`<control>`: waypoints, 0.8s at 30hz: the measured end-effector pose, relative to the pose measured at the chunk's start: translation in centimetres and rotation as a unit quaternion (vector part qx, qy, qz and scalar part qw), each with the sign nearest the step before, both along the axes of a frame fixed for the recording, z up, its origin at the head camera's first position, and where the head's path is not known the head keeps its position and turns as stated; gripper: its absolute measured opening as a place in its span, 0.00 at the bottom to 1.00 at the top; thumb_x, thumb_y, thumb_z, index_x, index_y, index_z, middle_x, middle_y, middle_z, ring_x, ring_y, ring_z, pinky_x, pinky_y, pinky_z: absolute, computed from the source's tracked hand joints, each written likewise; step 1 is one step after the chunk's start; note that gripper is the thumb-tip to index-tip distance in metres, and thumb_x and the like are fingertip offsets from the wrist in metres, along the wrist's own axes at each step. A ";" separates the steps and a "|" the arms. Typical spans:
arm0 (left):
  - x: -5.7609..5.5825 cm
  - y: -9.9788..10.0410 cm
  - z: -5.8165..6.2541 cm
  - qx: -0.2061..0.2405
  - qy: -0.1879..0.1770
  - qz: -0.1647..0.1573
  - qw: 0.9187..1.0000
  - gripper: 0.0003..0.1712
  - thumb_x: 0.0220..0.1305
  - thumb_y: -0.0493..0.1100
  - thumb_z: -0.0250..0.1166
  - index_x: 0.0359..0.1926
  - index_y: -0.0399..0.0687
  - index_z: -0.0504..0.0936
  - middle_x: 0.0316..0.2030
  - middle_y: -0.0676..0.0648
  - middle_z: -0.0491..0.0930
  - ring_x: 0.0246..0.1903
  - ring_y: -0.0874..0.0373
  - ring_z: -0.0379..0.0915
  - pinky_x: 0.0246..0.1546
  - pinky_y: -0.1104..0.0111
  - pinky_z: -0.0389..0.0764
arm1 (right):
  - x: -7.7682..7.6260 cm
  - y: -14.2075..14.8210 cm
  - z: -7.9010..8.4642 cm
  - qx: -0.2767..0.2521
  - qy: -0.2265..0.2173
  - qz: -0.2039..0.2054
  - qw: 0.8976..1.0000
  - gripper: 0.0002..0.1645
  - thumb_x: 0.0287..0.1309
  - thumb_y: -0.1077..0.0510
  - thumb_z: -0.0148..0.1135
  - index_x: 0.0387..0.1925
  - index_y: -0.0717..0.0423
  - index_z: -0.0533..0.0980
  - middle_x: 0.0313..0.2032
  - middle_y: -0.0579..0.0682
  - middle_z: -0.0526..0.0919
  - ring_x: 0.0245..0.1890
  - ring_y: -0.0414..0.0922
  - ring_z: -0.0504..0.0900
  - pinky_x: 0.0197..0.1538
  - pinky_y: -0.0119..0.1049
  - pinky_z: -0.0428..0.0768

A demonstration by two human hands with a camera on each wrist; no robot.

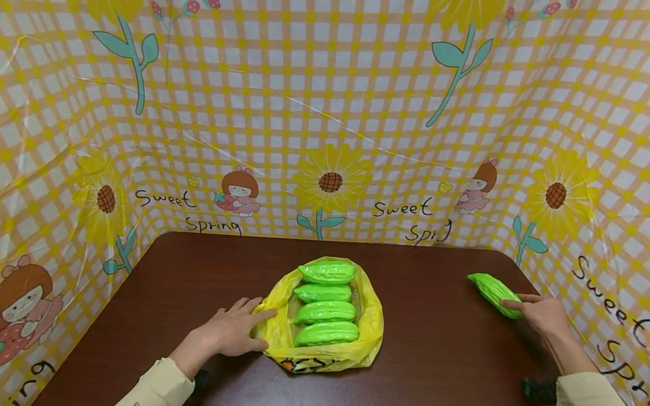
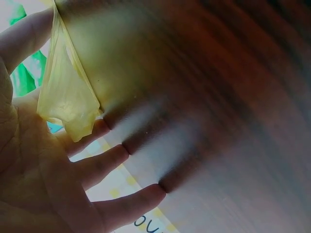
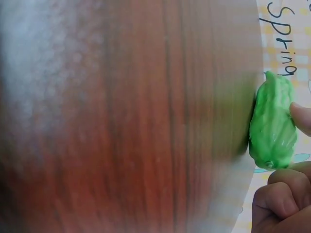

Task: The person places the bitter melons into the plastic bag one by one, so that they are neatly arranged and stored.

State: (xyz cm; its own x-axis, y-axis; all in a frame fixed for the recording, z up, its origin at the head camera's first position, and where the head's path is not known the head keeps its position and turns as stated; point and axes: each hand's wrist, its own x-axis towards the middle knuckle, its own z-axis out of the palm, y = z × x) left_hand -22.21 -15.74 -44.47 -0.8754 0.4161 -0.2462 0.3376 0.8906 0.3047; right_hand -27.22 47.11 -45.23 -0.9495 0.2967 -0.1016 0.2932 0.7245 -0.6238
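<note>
At the table's right side my right hand [image 1: 541, 319] holds the near end of a bright green, ridged bitter melon [image 1: 494, 294] between thumb and fingers. The right wrist view shows the thumb against the side of this bitter melon [image 3: 273, 124], with the other fingers curled close by its blunt end. My left hand [image 1: 233, 329] lies with fingers spread at the left edge of an open yellow plastic bag [image 1: 370, 330], touching it. Inside the bag several more bitter melons [image 1: 326, 313] are stacked in a column, tips pointing left. Part of the bag's edge [image 2: 68, 97] hangs across the left fingers.
Everything rests on a dark brown table [image 1: 421, 358] with rounded far corners. A checked cloth [image 1: 331, 104] printed with sunflowers and lettering walls it in at the back and both sides.
</note>
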 end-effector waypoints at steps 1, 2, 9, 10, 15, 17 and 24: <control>0.0 0.0 0.0 0.000 0.000 0.000 1.000 0.38 0.66 0.60 0.66 0.75 0.63 0.66 0.77 0.41 0.54 0.76 0.39 0.50 0.64 0.32 0.59 | 0.0 0.0 0.0 0.000 -0.001 0.002 1.000 0.54 0.59 0.34 0.66 0.67 0.75 0.66 0.13 0.40 0.59 0.15 0.40 0.55 0.25 0.37 0.64; 0.0 0.0 0.0 0.000 -0.001 0.001 1.000 0.38 0.67 0.60 0.66 0.75 0.63 0.66 0.77 0.41 0.54 0.76 0.39 0.50 0.64 0.32 0.59 | -0.1 0.0 0.0 -0.001 -0.002 0.003 1.000 0.54 0.59 0.34 0.66 0.67 0.76 0.66 0.12 0.39 0.59 0.14 0.39 0.54 0.24 0.37 0.63; 0.1 0.0 0.1 0.001 -0.001 0.001 1.000 0.38 0.67 0.60 0.66 0.75 0.63 0.66 0.77 0.41 0.54 0.76 0.39 0.50 0.63 0.32 0.59 | 0.1 -0.3 0.5 0.016 -0.012 0.005 1.000 0.54 0.60 0.32 0.64 0.66 0.75 0.67 0.30 0.65 0.80 0.26 0.53 0.71 0.32 0.42 0.72; 0.1 0.0 0.1 0.001 -0.001 0.001 1.000 0.38 0.67 0.60 0.66 0.75 0.63 0.66 0.77 0.41 0.54 0.76 0.39 0.50 0.63 0.32 0.59 | 0.1 -0.4 0.6 0.013 -0.013 0.003 1.000 0.54 0.60 0.32 0.64 0.67 0.75 0.67 0.42 0.73 0.80 0.33 0.60 0.75 0.36 0.45 0.76; 0.0 0.0 0.0 0.000 0.004 0.001 1.000 0.38 0.66 0.60 0.66 0.74 0.63 0.67 0.77 0.41 0.55 0.75 0.39 0.51 0.64 0.32 0.59 | 0.4 -0.6 1.1 -0.015 -0.026 0.000 1.000 0.56 0.61 0.31 0.63 0.69 0.75 0.64 0.71 0.82 0.49 0.64 0.77 0.59 0.56 0.63 0.73; 0.0 0.0 0.0 -0.001 0.006 0.000 1.000 0.38 0.66 0.60 0.66 0.74 0.63 0.67 0.77 0.41 0.55 0.75 0.39 0.51 0.64 0.32 0.59 | 0.4 -0.7 1.2 -0.013 -0.026 0.007 1.000 0.56 0.61 0.31 0.63 0.69 0.75 0.64 0.71 0.82 0.49 0.65 0.78 0.59 0.57 0.64 0.73; 0.0 0.0 0.1 -0.002 0.005 0.001 1.000 0.38 0.66 0.60 0.66 0.74 0.63 0.67 0.77 0.41 0.56 0.75 0.38 0.51 0.64 0.31 0.58 | 0.2 -1.4 1.9 0.017 -0.033 0.043 0.998 0.58 0.60 0.27 0.61 0.69 0.72 0.65 0.70 0.82 0.51 0.63 0.78 0.61 0.55 0.64 0.73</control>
